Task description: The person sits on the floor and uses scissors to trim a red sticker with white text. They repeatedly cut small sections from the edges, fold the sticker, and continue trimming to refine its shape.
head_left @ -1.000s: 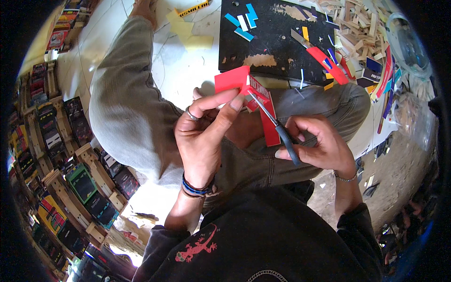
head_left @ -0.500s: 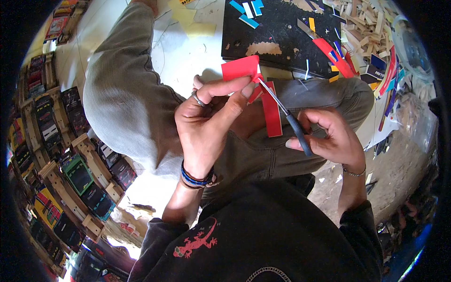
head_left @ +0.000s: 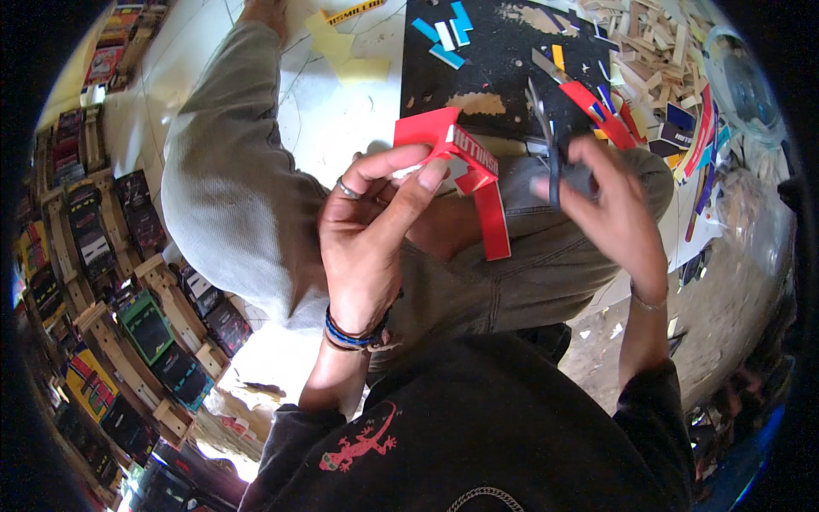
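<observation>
My left hand (head_left: 367,226) pinches a folded red printed strip (head_left: 425,130) between thumb and index finger, above my lap. White lettering shows on its right-hand fold, and a longer red tail (head_left: 490,224) hangs down over my trousers. In my right hand (head_left: 616,213), a pair of scissors (head_left: 553,158) with dark handles points away from me, its blades slightly apart. The scissors are to the right of the red strip and do not touch it. Motion blurs the right fingers somewhat, but the handle is held between them.
Ahead lies a worn black board (head_left: 426,85) with blue and white offcuts (head_left: 445,36), a metal blade (head_left: 548,66) and red scraps (head_left: 589,102). Small wood pieces (head_left: 653,43) are heaped at the far right. Rows of wooden frames with printed panels (head_left: 145,328) stand at left.
The scissors have come away from the red strip, moving right and swinging to point away from me. The strip has turned in my left hand, so its lettered side shows.
</observation>
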Motion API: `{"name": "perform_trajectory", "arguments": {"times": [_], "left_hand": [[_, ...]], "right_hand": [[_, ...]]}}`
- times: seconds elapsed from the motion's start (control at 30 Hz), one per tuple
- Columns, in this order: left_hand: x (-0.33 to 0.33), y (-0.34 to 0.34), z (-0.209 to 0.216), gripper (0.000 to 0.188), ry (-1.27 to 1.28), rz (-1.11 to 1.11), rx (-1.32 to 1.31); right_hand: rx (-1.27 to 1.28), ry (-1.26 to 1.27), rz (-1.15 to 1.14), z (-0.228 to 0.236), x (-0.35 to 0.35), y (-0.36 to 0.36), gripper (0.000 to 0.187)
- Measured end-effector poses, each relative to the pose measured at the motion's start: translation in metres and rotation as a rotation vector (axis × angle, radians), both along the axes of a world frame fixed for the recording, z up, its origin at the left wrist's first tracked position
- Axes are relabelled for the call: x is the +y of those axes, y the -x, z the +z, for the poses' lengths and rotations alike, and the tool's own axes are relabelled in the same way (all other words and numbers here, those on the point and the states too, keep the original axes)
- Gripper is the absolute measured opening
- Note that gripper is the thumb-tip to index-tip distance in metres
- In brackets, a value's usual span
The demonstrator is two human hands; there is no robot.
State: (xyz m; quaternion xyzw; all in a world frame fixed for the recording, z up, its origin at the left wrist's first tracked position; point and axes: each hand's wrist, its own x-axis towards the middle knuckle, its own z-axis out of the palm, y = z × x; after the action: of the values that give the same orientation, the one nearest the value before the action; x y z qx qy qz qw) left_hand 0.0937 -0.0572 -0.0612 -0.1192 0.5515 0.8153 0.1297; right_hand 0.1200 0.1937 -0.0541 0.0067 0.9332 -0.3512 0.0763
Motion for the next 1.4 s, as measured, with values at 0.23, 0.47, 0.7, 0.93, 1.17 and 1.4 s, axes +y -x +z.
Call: {"name": "perform_trajectory", "arguments": {"times": [0.23, 0.47, 0.7, 0.93, 1.17, 1.4], "left_hand": [[-0.004, 0.001, 0.007, 0.021, -0.099, -0.006, 0.049], [-0.008, 0.002, 0.013, 0.021, -0.089, -0.068, 0.087], [-0.003, 0.002, 0.013, 0.020, -0.046, -0.087, 0.089], [-0.002, 0.003, 0.015, 0.018, 0.084, -0.129, 0.156], [0.000, 0.002, 0.015, 0.021, 0.472, -0.141, 0.435], [-0.004, -0.006, 0.028, 0.031, 0.821, -0.130, 0.719]], "right_hand": [[0.188, -0.441, -0.032, -0.039, -0.001, 0.052, 0.026], [0.255, -0.377, 0.154, -0.025, -0.005, 0.072, 0.011], [-0.056, 0.775, 0.220, 0.011, -0.037, 0.040, 0.027], [-0.259, 0.932, 0.105, 0.017, -0.047, 0.029, 0.024], [-0.205, 0.989, 0.059, 0.016, -0.050, 0.018, 0.024], [-0.359, 1.126, 0.017, 0.014, -0.050, 0.008, 0.032]]}}
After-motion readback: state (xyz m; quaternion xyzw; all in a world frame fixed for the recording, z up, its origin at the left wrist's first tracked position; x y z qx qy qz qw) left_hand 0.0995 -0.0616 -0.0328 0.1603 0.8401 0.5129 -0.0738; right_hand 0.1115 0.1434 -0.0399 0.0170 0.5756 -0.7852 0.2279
